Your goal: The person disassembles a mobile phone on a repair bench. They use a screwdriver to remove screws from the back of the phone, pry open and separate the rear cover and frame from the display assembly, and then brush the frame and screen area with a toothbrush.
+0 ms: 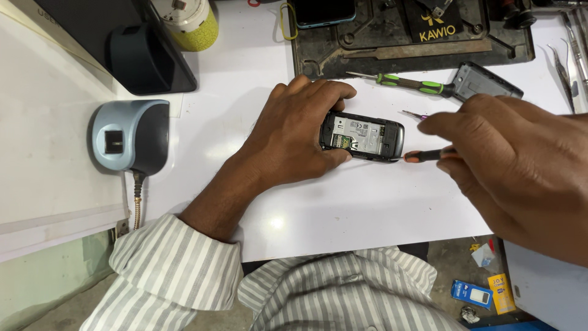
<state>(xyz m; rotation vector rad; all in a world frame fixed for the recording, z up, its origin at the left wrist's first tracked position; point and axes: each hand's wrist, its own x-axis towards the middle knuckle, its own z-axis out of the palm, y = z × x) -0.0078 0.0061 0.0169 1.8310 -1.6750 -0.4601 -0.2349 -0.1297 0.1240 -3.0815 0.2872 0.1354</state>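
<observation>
- Seen from above, looking down at two bare hands over a white table (343,208).
- Left hand (294,132): closed around a small dark phone (364,136), fingers over its far edge and thumb on its near edge, pinning it flat to the table.
- Phone: back facing up with the cover off, inner label and metal parts exposed, its free end pointing toward the right hand.
- Right hand (514,165): pinched shut on a slim screwdriver (429,155) with an orange and black handle, the tip touching the near corner of the phone's free end.
- Hands near each other but not touching, linked only by the tool and the phone.
- Just beyond the right hand: a grey back cover (487,81) and a green-handled screwdriver (410,84) lying on the table, with a thin purple-tipped tool (413,114) between them and the phone.
- Further beyond both hands: a worn dark work mat (404,37).
- Well out past the left hand: a grey-blue cabled device (128,135).
- Striped sleeve (174,270) on the left arm, nearest the camera.
- Step in hand, by the look of it: working the screwdriver tip at the edge of the opened phone.
- Called for next, as a judgement: a steady left-hand hold and light, well-aimed pressure at the tip, since a slip could scratch the exposed parts.
</observation>
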